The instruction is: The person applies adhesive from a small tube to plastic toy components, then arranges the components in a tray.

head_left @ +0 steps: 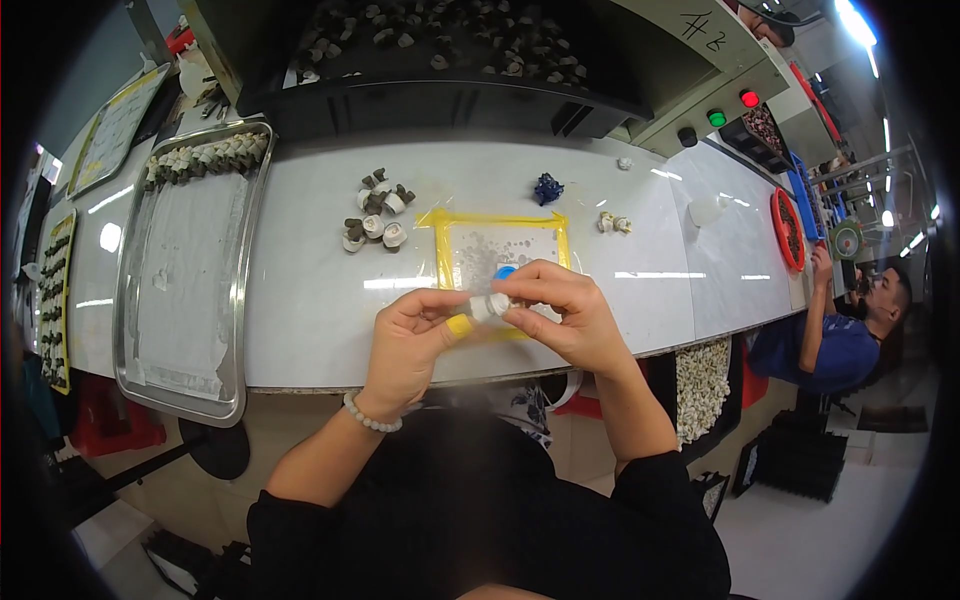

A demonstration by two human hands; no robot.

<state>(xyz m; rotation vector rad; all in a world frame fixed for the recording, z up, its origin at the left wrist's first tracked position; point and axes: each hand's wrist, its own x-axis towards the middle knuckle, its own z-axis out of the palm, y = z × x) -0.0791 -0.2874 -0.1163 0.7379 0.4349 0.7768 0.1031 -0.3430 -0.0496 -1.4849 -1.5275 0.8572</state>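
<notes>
Both hands meet over a sheet edged with yellow tape (445, 235) on the white table. My left hand (415, 325) and my right hand (565, 310) pinch a small white piece (490, 306) between their fingertips; its exact kind is partly hidden by the fingers. Yellow wrapping (459, 325) covers my left thumb tip. Something round and blue (505, 272) shows by my right fingertips; whether it is worn or lies behind them I cannot tell. Beyond my left hand sits a cluster of small white-and-dark-grey pieces (374, 226).
A metal tray (128, 300) at left holds a row of similar pieces (205, 158). A black bin (470, 105) full of pieces stands at the back. Right of centre lie a dark blue lump (548, 188) and pale pieces (613, 223). Another person (830, 335) sits at far right.
</notes>
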